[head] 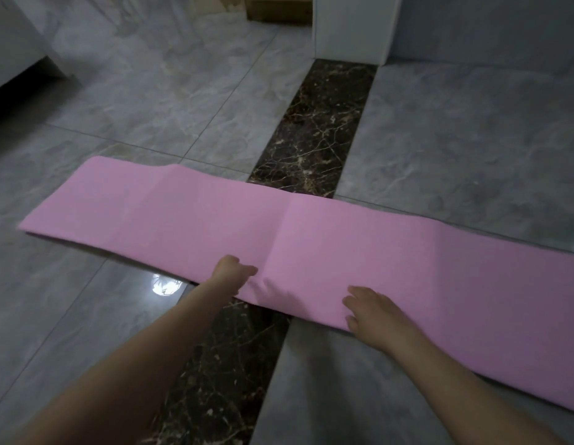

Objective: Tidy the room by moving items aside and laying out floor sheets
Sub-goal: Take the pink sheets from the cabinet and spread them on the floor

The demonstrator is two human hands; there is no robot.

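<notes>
On the floor (pixel 455 130), one pink sheet (pixel 311 232); two hands on it.

We see two bare forearms reaching in from the bottom of the frame toward its middle. The left arm runs up from the lower left corner, and the left hand (pixel 232 273) sits just below centre, its fingers (pixel 248 270) curled under and the thumb pinching. The right arm comes in from the lower right corner; the right hand (pixel 373 311) lies palm down, its fingers spread, straight and pressed flat.
</notes>
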